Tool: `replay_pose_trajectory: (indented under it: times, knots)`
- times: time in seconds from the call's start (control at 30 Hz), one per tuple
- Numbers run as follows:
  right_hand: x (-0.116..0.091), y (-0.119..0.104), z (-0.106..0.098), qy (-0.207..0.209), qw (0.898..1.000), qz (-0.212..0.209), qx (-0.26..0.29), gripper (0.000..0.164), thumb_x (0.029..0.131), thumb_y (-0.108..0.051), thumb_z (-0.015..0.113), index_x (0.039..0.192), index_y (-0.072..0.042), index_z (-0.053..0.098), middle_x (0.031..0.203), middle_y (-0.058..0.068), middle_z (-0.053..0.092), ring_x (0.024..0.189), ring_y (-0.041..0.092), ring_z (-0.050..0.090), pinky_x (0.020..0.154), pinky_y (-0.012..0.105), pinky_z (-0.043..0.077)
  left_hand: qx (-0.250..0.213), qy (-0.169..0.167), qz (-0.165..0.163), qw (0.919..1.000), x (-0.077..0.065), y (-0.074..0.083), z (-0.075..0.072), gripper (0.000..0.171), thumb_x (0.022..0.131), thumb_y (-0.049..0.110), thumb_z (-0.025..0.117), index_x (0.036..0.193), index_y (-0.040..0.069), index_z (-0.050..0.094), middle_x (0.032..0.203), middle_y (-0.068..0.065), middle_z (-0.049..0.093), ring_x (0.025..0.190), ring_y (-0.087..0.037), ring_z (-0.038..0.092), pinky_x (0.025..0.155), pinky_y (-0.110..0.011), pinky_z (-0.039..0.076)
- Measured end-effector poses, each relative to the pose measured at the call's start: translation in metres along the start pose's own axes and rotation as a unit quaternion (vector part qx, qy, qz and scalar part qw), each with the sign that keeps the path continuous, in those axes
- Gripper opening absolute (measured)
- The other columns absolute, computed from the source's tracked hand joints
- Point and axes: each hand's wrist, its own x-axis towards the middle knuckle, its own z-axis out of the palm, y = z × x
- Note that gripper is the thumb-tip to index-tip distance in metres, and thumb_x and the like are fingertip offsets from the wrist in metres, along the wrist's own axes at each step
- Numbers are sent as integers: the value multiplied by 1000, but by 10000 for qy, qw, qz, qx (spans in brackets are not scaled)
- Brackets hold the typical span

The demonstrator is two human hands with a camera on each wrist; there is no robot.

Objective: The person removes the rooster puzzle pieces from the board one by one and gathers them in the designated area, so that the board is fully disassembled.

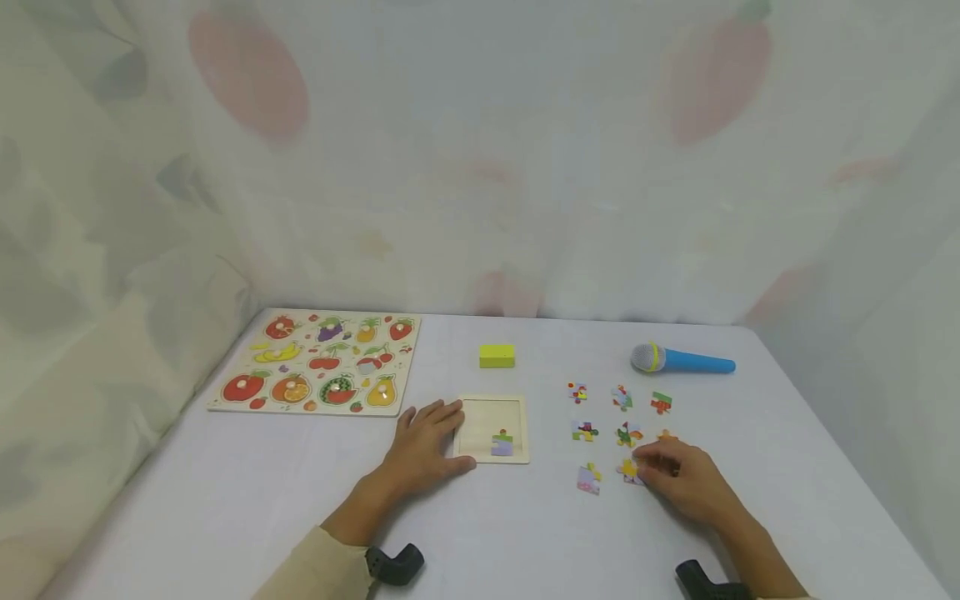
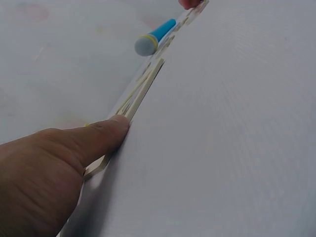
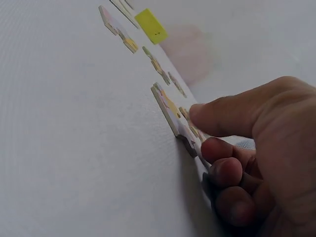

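My left hand (image 1: 427, 448) lies spread at the left side of a square wooden puzzle tray (image 1: 491, 401), its thumb on the front edge and fingers at the upper left corner. One purple and green puzzle piece (image 1: 502, 446) sits in the tray's lower right part. With thumb and index finger my right hand (image 1: 686, 479) pinches the right side of a puzzle piece with a yellow star shape (image 1: 628, 470), partly covered by the fingers. In the right wrist view that piece (image 3: 169, 111) is close over the table, a shadow along its edge.
Several loose puzzle pieces, among them a lilac one (image 1: 588, 479), lie in rough rows right of the tray. Behind them is a toy microphone (image 1: 686, 360). A yellow block (image 1: 497, 357) stands behind the tray. The fruit peg board (image 1: 300, 358) lies at back left.
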Motion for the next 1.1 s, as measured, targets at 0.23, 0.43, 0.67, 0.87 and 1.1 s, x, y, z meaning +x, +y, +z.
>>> replay_pose_trajectory:
  times: [0.23, 0.43, 0.67, 0.87, 1.1]
  knots:
    - [2, 1, -3, -6, 9995, 157, 277, 27, 82, -11, 76, 108, -8, 70, 89, -4, 62, 74, 12, 55, 64, 26, 47, -84, 46, 42, 9999, 1, -2, -1, 74, 77, 51, 75, 135, 9, 57, 147, -2, 44, 137, -29, 32, 107, -60, 13]
    - [1, -11, -11, 21, 9963, 386, 761, 36, 84, -13, 75, 118, -7, 67, 94, 3, 61, 70, 13, 55, 57, 25, 47, -148, 74, 60, 9998, 0, -3, 1, 73, 77, 50, 75, 134, 8, 58, 146, -3, 45, 137, -30, 33, 107, -61, 14]
    - [3, -34, -17, 194, 9910, -265, 1295, 39, 86, -7, 73, 123, -7, 62, 96, 7, 58, 61, 15, 53, 48, 26, 42, -161, 87, 30, 9998, -2, -1, 3, 73, 77, 50, 75, 135, 8, 57, 146, -2, 45, 137, -29, 32, 107, -60, 13]
    - [13, -57, -13, 287, 9833, -889, 1561, 44, 83, 2, 73, 124, -9, 62, 96, 11, 58, 63, 15, 53, 51, 27, 45, -190, 82, 29, 9998, -3, 0, 3, 72, 77, 49, 76, 134, 9, 58, 146, -2, 45, 136, -29, 33, 107, -61, 14]
    - [27, -91, -2, 268, 9711, -1243, 2021, 43, 83, 2, 72, 124, -10, 62, 97, 5, 56, 59, 14, 50, 49, 27, 45, -105, 86, 37, 9999, -2, 0, 1, 72, 77, 49, 76, 135, 9, 58, 146, -2, 45, 137, -29, 33, 107, -60, 14]
